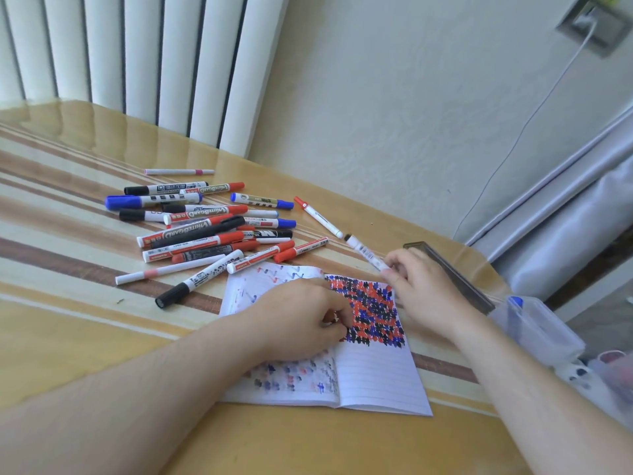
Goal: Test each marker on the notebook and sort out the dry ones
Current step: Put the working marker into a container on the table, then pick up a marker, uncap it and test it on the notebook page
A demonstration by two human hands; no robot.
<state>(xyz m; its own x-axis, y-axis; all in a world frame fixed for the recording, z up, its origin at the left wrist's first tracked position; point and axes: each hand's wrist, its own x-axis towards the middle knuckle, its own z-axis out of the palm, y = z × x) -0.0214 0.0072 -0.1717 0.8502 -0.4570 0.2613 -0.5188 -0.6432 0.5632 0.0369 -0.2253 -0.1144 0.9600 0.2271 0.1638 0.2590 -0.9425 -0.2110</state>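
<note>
An open lined notebook [373,371] lies on the table, its right page filled with red, blue and black scribbles. My left hand [301,320] rests on the notebook's middle with its fingers curled; I cannot tell whether they hold anything. My right hand [421,286] is at the notebook's top right corner and pinches a white marker [364,252] whose black end points up and to the left, off the page. A pile of several red, blue and black markers [205,228] lies on the table beyond the notebook.
A lone red-capped marker [318,217] lies to the right of the pile. A dark flat case [455,275] sits behind my right hand. A clear plastic box [537,327] with a blue marker inside stands at the table's right edge. A radiator [154,63] lines the far side.
</note>
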